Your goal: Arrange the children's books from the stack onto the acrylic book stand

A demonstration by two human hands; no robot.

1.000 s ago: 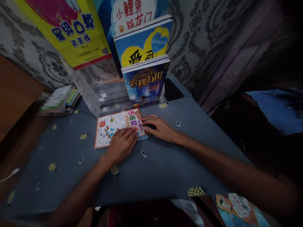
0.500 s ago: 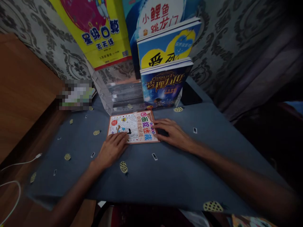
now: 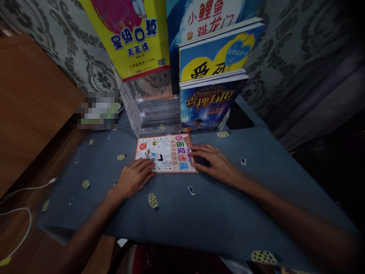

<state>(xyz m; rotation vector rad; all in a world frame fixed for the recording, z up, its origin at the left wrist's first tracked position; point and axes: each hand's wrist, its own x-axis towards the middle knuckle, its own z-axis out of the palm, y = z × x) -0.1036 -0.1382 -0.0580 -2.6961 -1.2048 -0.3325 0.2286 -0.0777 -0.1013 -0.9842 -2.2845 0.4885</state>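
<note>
Two hands [image 3: 135, 176] [image 3: 213, 163] farther apart, one booklet [image 3: 167, 153]

Over my link, the rack [image 3: 129, 108] reads as clear, glossy plastic. Inside the rack, the dark-blue book [image 3: 209, 102] has a shiny cover; before the rack, a smooth paper booklet [image 3: 164, 152] lies on matt cloth [image 3: 216, 217]; left of the rack, smooth wood-look panelling [image 3: 34, 110].

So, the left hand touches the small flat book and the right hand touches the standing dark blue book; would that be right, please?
Not quite: the head view shows the right hand at the right edge of the small flat book, not on the standing dark blue book; the left hand is as you say.
</note>
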